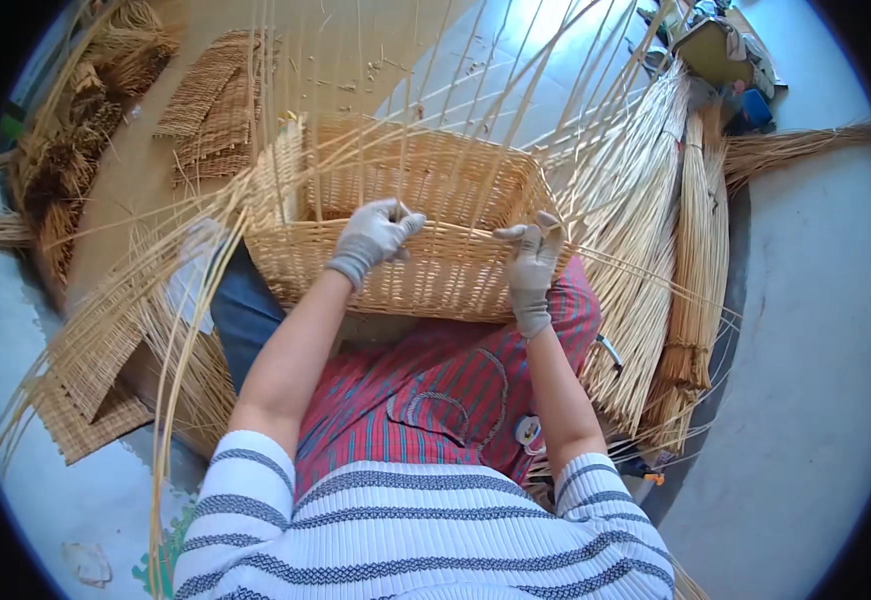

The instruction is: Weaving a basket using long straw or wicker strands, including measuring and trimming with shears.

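Observation:
A rectangular wicker basket [425, 275] rests across my lap, its near wall facing me, with long loose strands standing up from its rim. My left hand [377, 238], in a pale glove, is closed at the middle of the near rim, thumb and fingers pinched on a wicker strand. At the right end of that rim my right hand [535, 265], also gloved, has its thumb and fingers closed on the basket's edge near the corner. Exactly which strands lie under the right fingers is hidden.
Bundles of pale wicker rods [625, 190] and browner rods [700, 230] lie to the right. Woven panels [217, 105] are on the floor at far left, more woven pieces [85, 390] at near left. Long loose strands [180, 330] fan out leftward. A red plaid apron [405, 390] covers my lap.

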The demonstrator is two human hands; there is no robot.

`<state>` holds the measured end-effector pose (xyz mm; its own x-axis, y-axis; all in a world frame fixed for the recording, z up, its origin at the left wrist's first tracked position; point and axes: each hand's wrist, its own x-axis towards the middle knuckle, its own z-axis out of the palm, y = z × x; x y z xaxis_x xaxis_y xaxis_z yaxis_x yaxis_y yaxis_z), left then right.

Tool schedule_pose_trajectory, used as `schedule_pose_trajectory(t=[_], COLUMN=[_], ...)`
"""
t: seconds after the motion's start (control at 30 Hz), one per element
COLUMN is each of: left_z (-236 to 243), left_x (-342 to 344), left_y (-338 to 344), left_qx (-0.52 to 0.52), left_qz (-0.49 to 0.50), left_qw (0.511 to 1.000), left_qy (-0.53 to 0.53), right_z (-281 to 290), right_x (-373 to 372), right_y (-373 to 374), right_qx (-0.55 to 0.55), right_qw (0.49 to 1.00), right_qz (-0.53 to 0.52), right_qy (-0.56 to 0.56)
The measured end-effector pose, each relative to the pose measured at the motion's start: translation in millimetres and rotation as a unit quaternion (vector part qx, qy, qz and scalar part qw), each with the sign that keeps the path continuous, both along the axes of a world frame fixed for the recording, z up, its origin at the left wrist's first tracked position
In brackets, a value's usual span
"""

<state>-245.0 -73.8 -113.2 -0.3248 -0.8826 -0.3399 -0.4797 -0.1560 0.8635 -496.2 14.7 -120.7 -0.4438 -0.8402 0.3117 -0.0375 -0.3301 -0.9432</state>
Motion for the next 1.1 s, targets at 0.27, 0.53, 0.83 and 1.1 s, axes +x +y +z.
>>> schedule_pose_trajectory(t=[0.27, 0.53, 0.83, 1.1], left_z=[31.1, 11.0, -3.9, 3.3], left_x=[-36.2, -95.6, -110.9, -138.6], left_y=[-7.7, 19.3, 23.5, 43.3], left_qx=[-0.123, -0.155, 0.068, -0.457], left_qz=[0.105, -0.044, 0.028, 0.115], left_qw=[0.981, 0.983, 0.994, 0.872], left_qy=[-0.109, 0.088, 0.075, 0.13], right_z=[18.4, 12.6, 65.3, -1.1], right_x=[15.8, -63.3, -63.9, -156.6], right_y=[23.6, 38.1, -54.1, 113.2], right_qx=[0.112, 0.135, -0.034, 0.107], right_qw=[0.994, 0.975, 0.995, 0.973], right_qz=[-0.003, -0.09, 0.023, -0.162], right_qy=[-0.012, -0.155, 0.095, -0.126])
